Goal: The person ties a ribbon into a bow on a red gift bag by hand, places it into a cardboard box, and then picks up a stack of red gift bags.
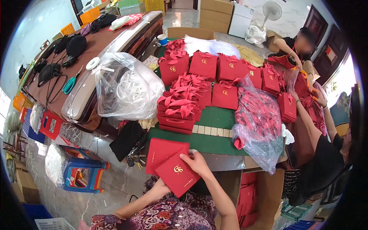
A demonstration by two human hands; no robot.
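Two flat red gift bags are in front of me. The front red gift bag (177, 174) carries a gold logo and lies tilted over the back red gift bag (161, 151). My right hand (198, 164) grips the front bag at its upper right edge, thumb on its face. My left hand (159, 189) holds the bags from the lower left, its fingers mostly hidden behind them. Beyond them, a stack of red bags with ribbon handles (178, 115) stands on the green table mat (214, 117).
A clear plastic sack of white ribbon rolls (132, 86) sits left of the stacks. A plastic-wrapped bundle of red ribbons (258, 115) lies on the right. Co-workers' hands handle red bags at the right. A blue stool (82, 172) and a carton (270, 191) flank me.
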